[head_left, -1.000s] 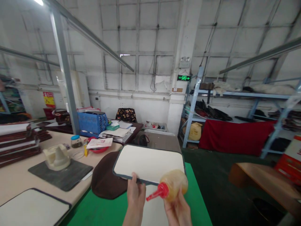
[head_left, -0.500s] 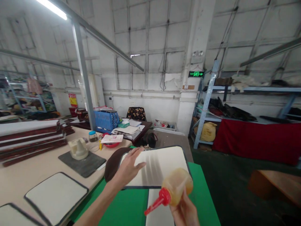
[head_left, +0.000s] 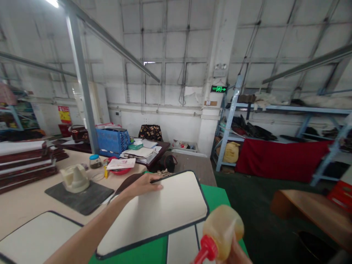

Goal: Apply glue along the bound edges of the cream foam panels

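Observation:
My left hand [head_left: 144,184] holds the far edge of a cream panel with dark edging [head_left: 165,209], thumb on top and fingers at the rim. The panel lies slanted above the green surface [head_left: 217,194]. In my right hand [head_left: 236,253], at the bottom right, is a squeeze bottle [head_left: 224,227] of yellowish liquid, its red nozzle tilted down to the left. Beneath the panel's near edge another pale panel [head_left: 181,245] shows on the green surface. A further cream panel [head_left: 41,238] lies on the beige table at the left.
On the beige table [head_left: 22,200] stand a cream tape dispenser [head_left: 74,179] on a dark mat [head_left: 96,194], a blue-lidded jar [head_left: 95,161], a red dish [head_left: 122,171] and stacked boards [head_left: 24,165]. Behind are a blue crate [head_left: 112,142] and papers. A wooden table [head_left: 310,209] stands right.
My left hand has gone from hovering over the panel to gripping its edge. The panel has turned and shifted left. The bottle in my right hand has moved right and down; the camera view has swung right.

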Demonstrator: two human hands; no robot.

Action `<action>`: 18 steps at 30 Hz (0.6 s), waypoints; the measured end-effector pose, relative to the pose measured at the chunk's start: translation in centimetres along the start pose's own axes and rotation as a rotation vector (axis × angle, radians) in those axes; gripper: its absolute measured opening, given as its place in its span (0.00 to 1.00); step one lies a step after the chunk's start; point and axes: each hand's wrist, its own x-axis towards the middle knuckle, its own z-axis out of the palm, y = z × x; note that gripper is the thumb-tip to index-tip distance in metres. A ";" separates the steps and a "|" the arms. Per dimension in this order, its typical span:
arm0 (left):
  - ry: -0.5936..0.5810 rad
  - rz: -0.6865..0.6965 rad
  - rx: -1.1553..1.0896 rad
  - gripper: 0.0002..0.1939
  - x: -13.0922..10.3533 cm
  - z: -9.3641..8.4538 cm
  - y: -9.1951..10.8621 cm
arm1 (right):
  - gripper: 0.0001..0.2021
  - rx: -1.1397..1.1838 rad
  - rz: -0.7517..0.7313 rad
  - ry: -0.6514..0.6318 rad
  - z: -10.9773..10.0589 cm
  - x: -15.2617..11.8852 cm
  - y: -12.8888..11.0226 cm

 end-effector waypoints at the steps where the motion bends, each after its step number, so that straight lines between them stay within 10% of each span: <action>1: 0.021 -0.013 -0.030 0.14 -0.5 -0.5 0.1 | 0.22 -0.027 -0.039 0.005 0.4 -0.1 -1.3; 8: -0.074 -0.345 -0.353 0.19 -3.5 -2.0 2.2 | 0.22 -0.160 -0.686 -0.056 7.0 1.0 -8.5; 18: -0.118 -0.442 -0.414 0.22 -4.8 -2.2 4.9 | 0.19 -0.372 -0.729 -0.215 8.3 1.3 -9.4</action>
